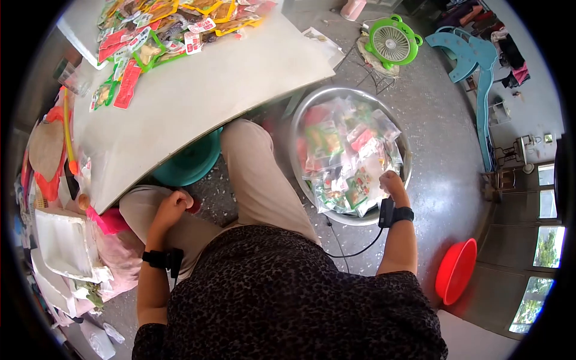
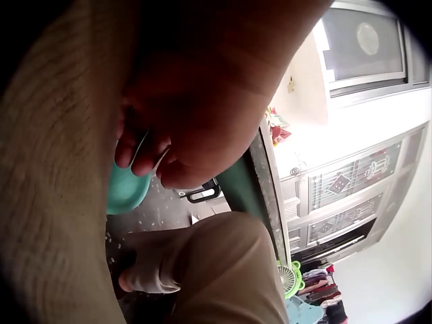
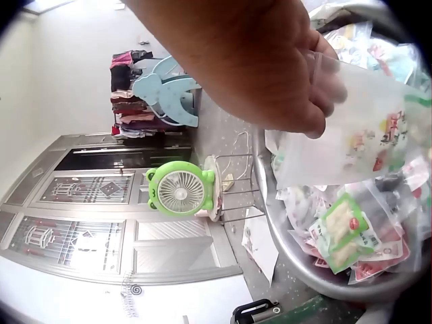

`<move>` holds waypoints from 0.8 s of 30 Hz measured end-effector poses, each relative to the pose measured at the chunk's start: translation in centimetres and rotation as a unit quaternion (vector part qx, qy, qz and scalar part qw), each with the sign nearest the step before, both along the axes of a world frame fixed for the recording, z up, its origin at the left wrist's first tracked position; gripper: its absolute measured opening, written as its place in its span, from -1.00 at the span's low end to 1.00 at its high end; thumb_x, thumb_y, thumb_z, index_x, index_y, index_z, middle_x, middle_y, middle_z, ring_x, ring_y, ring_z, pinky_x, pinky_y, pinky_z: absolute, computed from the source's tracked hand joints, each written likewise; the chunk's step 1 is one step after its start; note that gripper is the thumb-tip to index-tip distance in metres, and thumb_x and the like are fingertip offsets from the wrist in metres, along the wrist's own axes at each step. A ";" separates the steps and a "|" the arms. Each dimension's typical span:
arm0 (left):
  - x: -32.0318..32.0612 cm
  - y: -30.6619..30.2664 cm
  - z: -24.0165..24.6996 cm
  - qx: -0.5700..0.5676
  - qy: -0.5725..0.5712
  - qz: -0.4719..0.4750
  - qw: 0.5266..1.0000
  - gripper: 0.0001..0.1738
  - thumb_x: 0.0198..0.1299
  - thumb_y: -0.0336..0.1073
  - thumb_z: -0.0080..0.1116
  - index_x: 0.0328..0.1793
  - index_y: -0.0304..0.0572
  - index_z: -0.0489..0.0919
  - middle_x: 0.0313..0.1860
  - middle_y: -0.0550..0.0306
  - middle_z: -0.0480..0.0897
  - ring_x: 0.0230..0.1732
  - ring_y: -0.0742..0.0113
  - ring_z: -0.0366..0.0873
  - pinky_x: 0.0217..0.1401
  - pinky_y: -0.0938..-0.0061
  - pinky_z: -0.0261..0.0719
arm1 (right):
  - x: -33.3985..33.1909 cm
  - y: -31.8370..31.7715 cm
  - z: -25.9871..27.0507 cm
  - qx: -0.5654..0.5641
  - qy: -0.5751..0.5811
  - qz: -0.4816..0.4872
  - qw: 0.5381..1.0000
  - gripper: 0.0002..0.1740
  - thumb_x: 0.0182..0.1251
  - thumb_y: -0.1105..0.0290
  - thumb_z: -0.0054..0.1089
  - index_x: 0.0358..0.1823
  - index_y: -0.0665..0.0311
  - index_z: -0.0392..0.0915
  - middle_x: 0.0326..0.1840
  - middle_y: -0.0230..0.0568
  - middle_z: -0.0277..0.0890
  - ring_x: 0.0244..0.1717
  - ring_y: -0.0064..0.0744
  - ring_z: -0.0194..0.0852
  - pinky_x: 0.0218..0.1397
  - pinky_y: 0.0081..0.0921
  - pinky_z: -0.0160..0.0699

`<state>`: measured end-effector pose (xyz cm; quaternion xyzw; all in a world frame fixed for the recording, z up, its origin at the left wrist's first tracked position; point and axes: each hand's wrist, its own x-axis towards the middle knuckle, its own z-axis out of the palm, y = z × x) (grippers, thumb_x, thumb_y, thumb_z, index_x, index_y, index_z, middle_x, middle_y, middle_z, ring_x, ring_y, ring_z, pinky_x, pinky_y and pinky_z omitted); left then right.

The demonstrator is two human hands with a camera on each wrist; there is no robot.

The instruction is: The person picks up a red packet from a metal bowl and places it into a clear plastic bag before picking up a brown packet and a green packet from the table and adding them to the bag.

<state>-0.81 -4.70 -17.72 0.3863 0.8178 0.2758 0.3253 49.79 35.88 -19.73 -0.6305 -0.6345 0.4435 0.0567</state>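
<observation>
My right hand [image 1: 393,185] pinches the edge of a translucent printed plastic bag [image 3: 358,131] over the metal basin [image 1: 405,180]. In the right wrist view the fingers are curled on the bag's edge, partly seen through the film. Clear bags with colourful packets [image 1: 324,141] fill the basin; a green-edged packet [image 3: 344,229] lies near its rim. My left hand [image 1: 174,207] is over the left thigh, its fingers loosely curled. The left wrist view shows that hand [image 2: 202,128] close up and dark, with nothing seen in it.
The white table [image 1: 198,102] holds a pile of snack packets [image 1: 162,45]. A teal tub [image 1: 192,162] is under its edge. A green fan [image 1: 393,43] stands beyond the basin, and a red basin [image 1: 456,271] is at the right. Foam boxes [image 1: 66,245] are at the left.
</observation>
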 end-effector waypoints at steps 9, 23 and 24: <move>-0.1 -0.2 -0.3 -0.002 0.009 -0.011 1.000 -0.85 -0.04 -0.37 -0.05 -0.32 -0.25 0.41 -0.44 -0.03 0.50 -0.39 0.20 0.48 -0.32 0.45 0.40 | 2.8 -0.4 -1.5 0.290 -0.171 0.022 0.941 -0.82 -0.06 0.35 -0.02 -0.46 0.33 0.40 -0.48 0.04 0.42 -0.36 -0.03 0.41 -0.28 -0.29 0.36; -1.3 -3.3 3.4 0.161 -0.026 0.159 0.974 -0.88 0.01 -0.42 -0.05 -0.30 -0.27 0.43 -0.47 0.28 0.45 -0.43 0.55 0.35 -0.37 0.65 0.32 | -15.5 -4.6 -1.6 0.250 -0.013 0.237 0.939 -0.82 0.01 0.42 -0.05 -0.36 0.34 0.43 -0.38 0.02 0.43 -0.31 -0.05 0.40 -0.23 -0.35 0.37; -1.8 -4.3 3.8 0.167 -0.022 0.180 0.969 -0.89 0.02 -0.43 -0.05 -0.30 -0.27 0.43 -0.44 0.26 0.45 -0.38 0.54 0.35 -0.32 0.66 0.32 | -17.4 -4.6 -1.4 0.277 0.065 0.224 0.932 -0.86 0.02 0.47 -0.05 -0.36 0.33 0.42 -0.42 -0.04 0.41 -0.36 -0.15 0.41 -0.26 -0.43 0.37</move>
